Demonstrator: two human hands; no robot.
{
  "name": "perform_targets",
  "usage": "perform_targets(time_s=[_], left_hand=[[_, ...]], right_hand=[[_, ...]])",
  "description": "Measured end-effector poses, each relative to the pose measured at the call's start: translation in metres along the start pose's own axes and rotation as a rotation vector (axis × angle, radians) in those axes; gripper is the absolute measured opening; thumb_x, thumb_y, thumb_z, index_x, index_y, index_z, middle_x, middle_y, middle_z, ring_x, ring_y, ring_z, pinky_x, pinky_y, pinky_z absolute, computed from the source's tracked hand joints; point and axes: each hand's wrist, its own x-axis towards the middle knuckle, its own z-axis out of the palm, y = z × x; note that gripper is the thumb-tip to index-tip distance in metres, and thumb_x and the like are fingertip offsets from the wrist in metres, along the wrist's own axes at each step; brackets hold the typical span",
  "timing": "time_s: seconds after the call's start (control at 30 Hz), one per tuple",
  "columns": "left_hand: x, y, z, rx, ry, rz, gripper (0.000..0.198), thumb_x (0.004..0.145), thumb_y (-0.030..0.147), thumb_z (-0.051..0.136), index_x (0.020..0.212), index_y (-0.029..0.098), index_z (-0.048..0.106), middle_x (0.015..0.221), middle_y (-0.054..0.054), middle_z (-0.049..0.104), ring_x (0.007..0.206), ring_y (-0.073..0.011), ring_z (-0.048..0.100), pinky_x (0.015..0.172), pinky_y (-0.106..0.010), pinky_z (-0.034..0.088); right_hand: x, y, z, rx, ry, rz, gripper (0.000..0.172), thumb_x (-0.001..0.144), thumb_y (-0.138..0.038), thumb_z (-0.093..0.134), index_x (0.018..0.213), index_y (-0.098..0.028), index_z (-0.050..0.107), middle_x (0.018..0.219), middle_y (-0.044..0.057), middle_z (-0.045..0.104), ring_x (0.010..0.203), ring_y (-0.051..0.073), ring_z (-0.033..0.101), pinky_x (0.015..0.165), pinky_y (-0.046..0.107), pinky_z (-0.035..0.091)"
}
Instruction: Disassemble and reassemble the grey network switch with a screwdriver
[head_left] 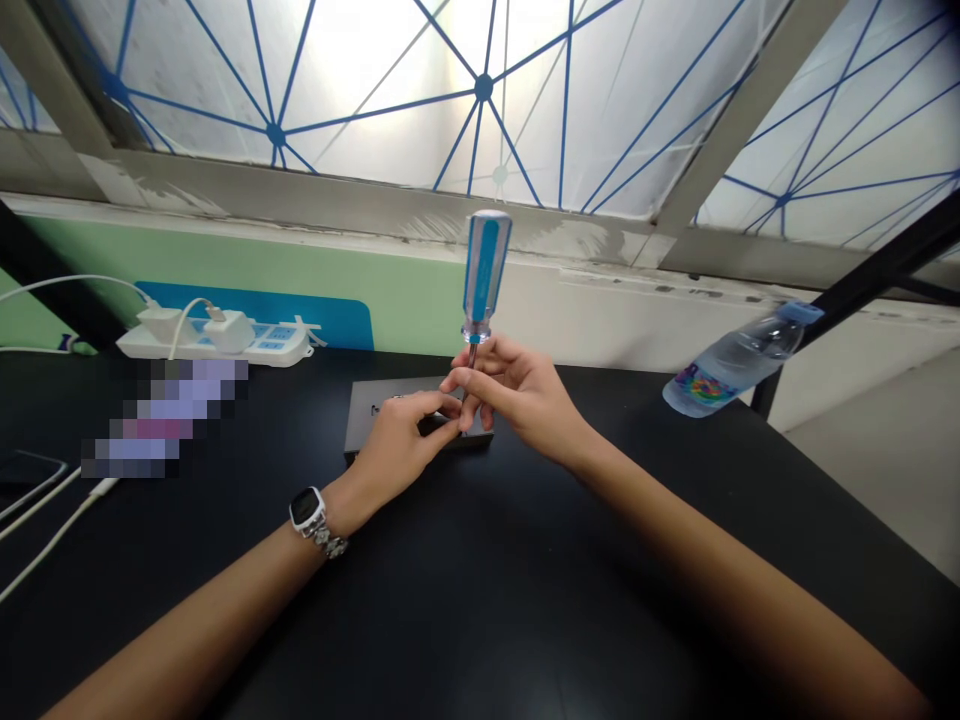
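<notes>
A screwdriver with a blue and clear handle stands nearly upright, handle up. The fingers of my right hand close around its metal shaft, below the handle. Under both hands lies a flat dark grey box on the table. My left hand, with a watch on its wrist, rests over the box with thumb and fingers pinched beside the screwdriver's lower end. Whatever those fingertips hold is hidden, and so is the exact spot where the screwdriver tip touches.
A white power strip with plugged chargers and cables sits at the back left. In front of it is a blurred-out patch. A water bottle leans tilted at the right, near a black metal bar. Behind the black table rises a wall.
</notes>
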Motion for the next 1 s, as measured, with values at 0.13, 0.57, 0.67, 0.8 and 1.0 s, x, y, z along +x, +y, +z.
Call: perform_targets(time_s=[0.13, 0.57, 0.67, 0.8, 1.0], left_hand=[[0.000, -0.002, -0.003, 0.018, -0.036, 0.018, 0.013, 0.097, 0.024, 0.064, 0.091, 0.022, 0.075, 0.094, -0.001, 0.079, 0.091, -0.0210, 0.073, 0.083, -0.032, 0.053], [-0.004, -0.005, -0.016, 0.284, -0.132, 0.169, 0.028, 0.093, 0.012, 0.047, 0.109, 0.020, 0.069, 0.105, -0.006, 0.077, 0.092, -0.0216, 0.073, 0.084, -0.035, 0.056], [-0.005, -0.006, -0.019, 0.346, -0.162, 0.211, 0.031, 0.093, 0.012, 0.047, 0.111, 0.020, 0.071, 0.105, -0.006, 0.078, 0.095, -0.0221, 0.074, 0.087, -0.035, 0.058], [-0.006, -0.007, -0.025, 0.433, -0.273, 0.320, 0.037, 0.092, 0.011, 0.046, 0.117, 0.020, 0.072, 0.121, -0.007, 0.076, 0.113, -0.0248, 0.071, 0.102, -0.040, 0.056], [-0.007, -0.007, -0.029, 0.550, -0.364, 0.369, 0.044, 0.091, 0.009, 0.042, 0.120, 0.018, 0.074, 0.132, -0.009, 0.071, 0.121, -0.0273, 0.067, 0.105, -0.045, 0.056]], right_hand=[[-0.006, 0.013, -0.005, -0.166, 0.009, -0.057, 0.024, 0.094, -0.040, 0.069, 0.094, -0.017, 0.070, 0.087, 0.005, 0.074, 0.068, 0.014, 0.072, 0.062, 0.026, 0.058], [-0.009, 0.016, -0.008, -0.350, 0.223, -0.228, 0.034, 0.087, -0.046, 0.077, 0.074, -0.022, 0.056, 0.066, 0.001, 0.069, 0.059, 0.019, 0.070, 0.058, 0.032, 0.058], [-0.009, 0.013, -0.011, -0.307, 0.279, -0.229, 0.031, 0.089, -0.044, 0.076, 0.078, -0.022, 0.056, 0.069, 0.001, 0.069, 0.061, 0.018, 0.072, 0.060, 0.032, 0.060], [-0.009, 0.010, -0.014, -0.260, 0.324, -0.225, 0.026, 0.091, -0.042, 0.074, 0.087, -0.021, 0.060, 0.077, 0.001, 0.071, 0.061, 0.016, 0.073, 0.056, 0.028, 0.058], [-0.006, 0.015, -0.016, -0.194, 0.346, -0.187, 0.027, 0.095, -0.044, 0.068, 0.093, -0.018, 0.060, 0.081, 0.002, 0.072, 0.058, 0.014, 0.072, 0.053, 0.025, 0.057]])
